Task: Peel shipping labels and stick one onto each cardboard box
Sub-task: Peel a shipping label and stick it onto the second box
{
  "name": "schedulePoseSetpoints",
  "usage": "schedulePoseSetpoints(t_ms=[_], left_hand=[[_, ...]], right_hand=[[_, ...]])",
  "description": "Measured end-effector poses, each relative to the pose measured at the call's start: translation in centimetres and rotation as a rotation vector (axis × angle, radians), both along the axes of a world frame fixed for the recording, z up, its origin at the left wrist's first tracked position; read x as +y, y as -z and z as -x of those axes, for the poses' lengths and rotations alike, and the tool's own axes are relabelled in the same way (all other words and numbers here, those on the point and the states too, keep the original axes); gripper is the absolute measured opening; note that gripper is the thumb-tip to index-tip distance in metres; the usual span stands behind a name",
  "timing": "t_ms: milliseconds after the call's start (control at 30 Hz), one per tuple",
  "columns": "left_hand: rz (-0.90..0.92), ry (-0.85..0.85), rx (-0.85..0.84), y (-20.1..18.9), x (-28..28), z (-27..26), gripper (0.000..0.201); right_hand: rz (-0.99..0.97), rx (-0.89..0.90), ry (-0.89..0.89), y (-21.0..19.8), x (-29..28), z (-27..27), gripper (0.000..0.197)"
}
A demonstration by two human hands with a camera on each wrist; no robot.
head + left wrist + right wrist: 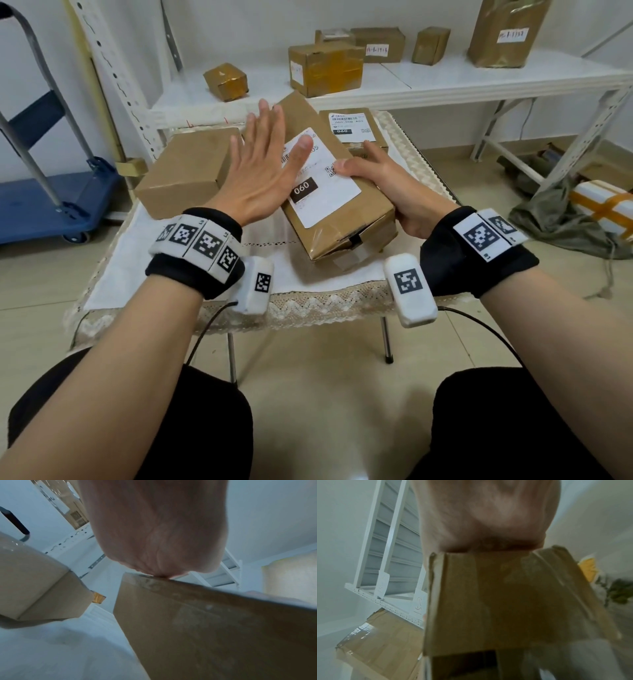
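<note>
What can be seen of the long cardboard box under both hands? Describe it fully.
The long cardboard box is brown, wrapped in glossy clear tape, its near end flaps crumpled. It lies tilted and askew on the white cloth, far end raised. A white shipping label with a black "060" block and a small QR code covers its top. The left hand lies flat, fingers straight, over the label's left part; the right hand grips the right edge, thumb on the label.

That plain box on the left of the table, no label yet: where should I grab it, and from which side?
Take the plain box across its short width at the near end, from above. It lies flat with its top bare and its near corner free; the labelled box crowds its right side.
</note>
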State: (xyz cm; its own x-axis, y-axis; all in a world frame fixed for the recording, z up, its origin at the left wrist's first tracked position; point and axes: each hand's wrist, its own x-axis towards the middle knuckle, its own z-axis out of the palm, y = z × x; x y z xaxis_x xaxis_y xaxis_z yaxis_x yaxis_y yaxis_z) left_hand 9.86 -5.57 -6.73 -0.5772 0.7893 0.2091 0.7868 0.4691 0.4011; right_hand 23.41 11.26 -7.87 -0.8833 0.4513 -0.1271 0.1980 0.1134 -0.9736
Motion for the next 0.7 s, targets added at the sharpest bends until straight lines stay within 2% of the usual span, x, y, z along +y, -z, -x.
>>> schedulePoseSetpoints(t_ms=[67, 100, 233, 300, 367, 433, 500, 633, 700], left_hand=[[-0.024, 0.023, 0.014, -0.5, -0.2, -0.5, 0.095], [-0.028, 0.051, 0.035, -0.7, 0.0, -1.2, 0.096], [0.009, 0.14, 0.094, -0.7, 1.0, -4.1, 0.084], [0.043, 0.168, 0.082, -0.2, 1.3, -4.6, 0.082], [0.075, 0.195, 0.082, 0.2, 1.3, -4.7, 0.085], [0.082, 0.207, 0.083, 0.4, 1.1, -4.9, 0.09], [0.077, 0.211, 0.072, 0.3, 0.9, -5.0, 0.092], [0.011, 0.189, 0.044, -0.8, 0.2, -4.3, 0.091], [-0.02, 0.151, 0.028, -1.4, 0.1, -3.7, 0.091]], right_hand=[[0.03, 0.001, 0.039, -0.3, 0.1, 0.1, 0.114], [0.044, 0.017, 0.052, -0.5, 0.1, 0.1, 0.107], [0.087, 0.1, 0.13, -1.4, -0.2, -0.3, 0.06], [0.104, 0.124, 0.178, -1.4, -0.1, -0.5, 0.044], [0.112, 0.126, 0.216, -1.2, 0.0, -0.5, 0.05], [0.121, 0.126, 0.243, -0.9, 0.1, -0.2, 0.078], [0.125, 0.13, 0.258, -0.7, 0.3, 0.0, 0.094], [0.101, 0.13, 0.238, -1.1, 0.0, 0.3, 0.099], [0.089, 0.142, 0.2, -1.5, -0.4, 0.4, 0.089]])
